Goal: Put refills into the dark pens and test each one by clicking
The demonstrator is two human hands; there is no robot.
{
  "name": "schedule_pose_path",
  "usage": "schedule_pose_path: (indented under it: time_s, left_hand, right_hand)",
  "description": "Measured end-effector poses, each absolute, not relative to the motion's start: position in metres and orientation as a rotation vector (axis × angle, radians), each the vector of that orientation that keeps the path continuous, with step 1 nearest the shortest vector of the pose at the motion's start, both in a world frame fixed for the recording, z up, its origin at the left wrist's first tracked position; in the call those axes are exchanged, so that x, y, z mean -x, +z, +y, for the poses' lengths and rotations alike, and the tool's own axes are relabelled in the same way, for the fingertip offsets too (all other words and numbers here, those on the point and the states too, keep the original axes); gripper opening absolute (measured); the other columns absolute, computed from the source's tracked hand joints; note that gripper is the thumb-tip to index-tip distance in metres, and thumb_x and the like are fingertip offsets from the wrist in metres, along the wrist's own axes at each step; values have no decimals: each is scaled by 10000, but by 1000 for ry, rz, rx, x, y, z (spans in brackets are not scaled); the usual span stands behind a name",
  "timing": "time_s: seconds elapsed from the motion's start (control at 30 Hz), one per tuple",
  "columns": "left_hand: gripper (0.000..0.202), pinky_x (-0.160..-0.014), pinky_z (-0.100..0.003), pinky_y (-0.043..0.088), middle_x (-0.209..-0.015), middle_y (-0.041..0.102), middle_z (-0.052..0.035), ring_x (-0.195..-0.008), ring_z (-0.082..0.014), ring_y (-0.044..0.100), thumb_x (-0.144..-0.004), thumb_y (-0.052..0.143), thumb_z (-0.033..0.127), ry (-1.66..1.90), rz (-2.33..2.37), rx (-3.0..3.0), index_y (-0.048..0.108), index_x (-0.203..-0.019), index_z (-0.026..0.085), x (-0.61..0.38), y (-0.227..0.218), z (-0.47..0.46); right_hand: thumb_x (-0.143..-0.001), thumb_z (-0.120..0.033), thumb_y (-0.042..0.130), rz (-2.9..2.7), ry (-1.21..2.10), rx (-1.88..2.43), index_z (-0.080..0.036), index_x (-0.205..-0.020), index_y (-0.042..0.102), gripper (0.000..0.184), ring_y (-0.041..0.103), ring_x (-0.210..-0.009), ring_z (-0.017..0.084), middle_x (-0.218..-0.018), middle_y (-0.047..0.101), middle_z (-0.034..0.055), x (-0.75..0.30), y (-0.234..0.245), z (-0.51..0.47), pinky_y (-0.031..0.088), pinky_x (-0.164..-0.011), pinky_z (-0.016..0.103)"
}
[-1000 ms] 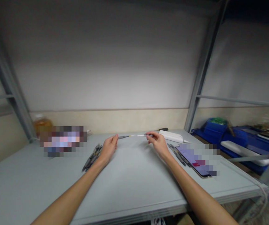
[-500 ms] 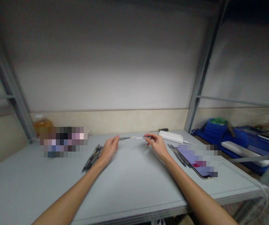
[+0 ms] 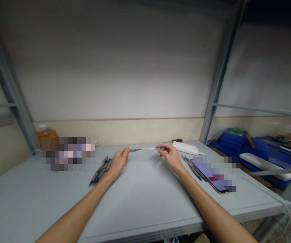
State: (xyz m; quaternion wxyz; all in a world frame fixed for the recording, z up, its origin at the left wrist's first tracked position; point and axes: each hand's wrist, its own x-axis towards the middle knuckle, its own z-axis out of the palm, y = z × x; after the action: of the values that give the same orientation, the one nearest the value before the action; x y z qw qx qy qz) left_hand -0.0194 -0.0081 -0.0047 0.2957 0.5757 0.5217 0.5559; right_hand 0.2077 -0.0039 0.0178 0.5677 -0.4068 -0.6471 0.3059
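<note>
Both my arms reach out over a grey table (image 3: 140, 199). My left hand (image 3: 118, 161) pinches the grey end of a thin pen-like piece (image 3: 135, 150). My right hand (image 3: 170, 156) pinches a thin white-and-dark rod (image 3: 152, 148) that lines up with that grey piece. The two parts meet between the hands, just above the table's far side. Both hands have their fingers closed on these parts.
A bundle of dark pens (image 3: 100, 170) lies left of my left hand. More dark pens (image 3: 191, 164) and a phone (image 3: 212, 175) lie on the right. A white tube (image 3: 186, 147) and a screwdriver (image 3: 173, 140) sit at the back. Blue bins (image 3: 239, 140) stand on the neighbouring bench.
The hands have barely moved. The gap between the grey piece and the white rod has closed a little.
</note>
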Motion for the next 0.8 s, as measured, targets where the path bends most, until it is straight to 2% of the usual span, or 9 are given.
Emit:
schedule_pose_path:
  time_s: [0.8]
  left_hand:
    - [442,-458,-206,285,-457,353,68,-431,-83,351,-764,424,575,1360,1253,-1589,395,-550,189,11,-10,-11]
  right_hand:
    - [-654,-326,641,-1557,811,906,-147,-813,671,242,562,-643,151,-803,658,68,-202,10,0,462,-552,262]
